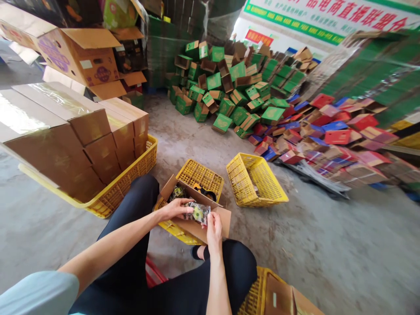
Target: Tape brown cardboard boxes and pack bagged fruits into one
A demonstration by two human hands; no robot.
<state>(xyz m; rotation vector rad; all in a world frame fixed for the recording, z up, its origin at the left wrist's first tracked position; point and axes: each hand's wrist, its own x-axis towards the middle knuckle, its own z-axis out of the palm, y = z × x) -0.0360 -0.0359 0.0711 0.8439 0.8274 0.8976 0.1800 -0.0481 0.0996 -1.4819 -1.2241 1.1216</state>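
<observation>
Between my two hands is a clear plastic packet with a green and yellow print; what it contains I cannot make out. My left hand grips its left end, and my right hand pinches its right end. Both are above an open cardboard box, which rests on a yellow crate between my knees. Another packet lies in the box's far left corner. Just beyond the box, a black and yellow tape dispenser sits on an upturned yellow crate.
Closed brown cartons fill a long yellow crate at left. A yellow basket stands ahead on the right. Green boxes and red and blue boxes are heaped farther back. Another yellow crate is near my right knee.
</observation>
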